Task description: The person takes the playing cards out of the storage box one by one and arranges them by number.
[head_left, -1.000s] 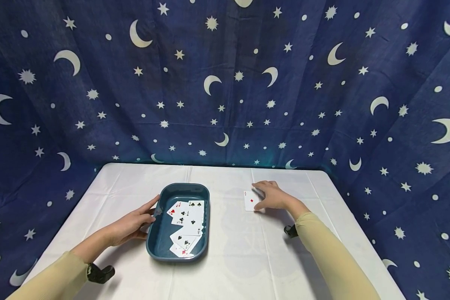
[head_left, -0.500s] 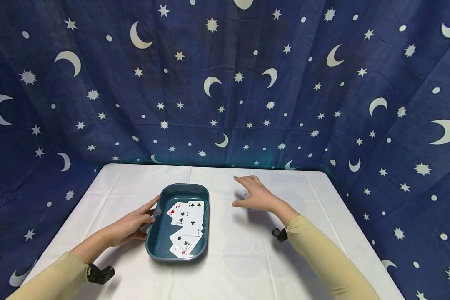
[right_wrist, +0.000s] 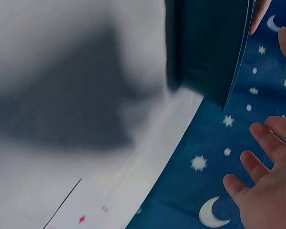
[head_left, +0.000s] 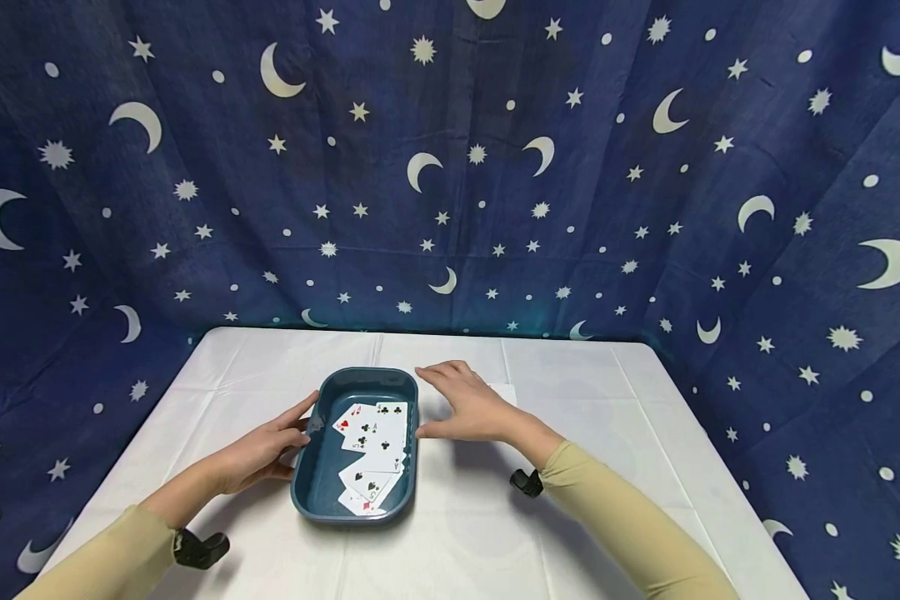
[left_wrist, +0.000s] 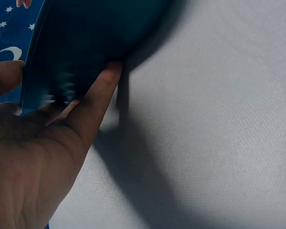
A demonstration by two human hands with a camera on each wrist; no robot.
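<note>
A dark teal tray (head_left: 317, 492) stands on the table in the head view, with several overlapping playing cards (head_left: 378, 446) face up inside it. My left hand (head_left: 258, 454) rests against the tray's left side, fingers spread; the left wrist view shows fingertips on its outer wall and rim. Over by the right rim, my right hand (head_left: 468, 408) hovers with fingers and thumb apart, holding nothing. Whether its fingertips touch the rim is unclear. A single playing card (head_left: 506, 392), mostly hidden behind that hand, lies on the table; red diamond marks show on this card (right_wrist: 76, 210) in the right wrist view.
A white cloth covers the table (head_left: 450, 550). Behind and around it hangs a dark blue curtain (head_left: 480, 200) with moons and stars. A black wrist device (head_left: 201, 548) is worn on the left arm, and another black device (head_left: 527, 483) on the right.
My right hand has left the diamond card on the table and moved left to the tray's right rim. My left hand and the tray have stayed in place.
</note>
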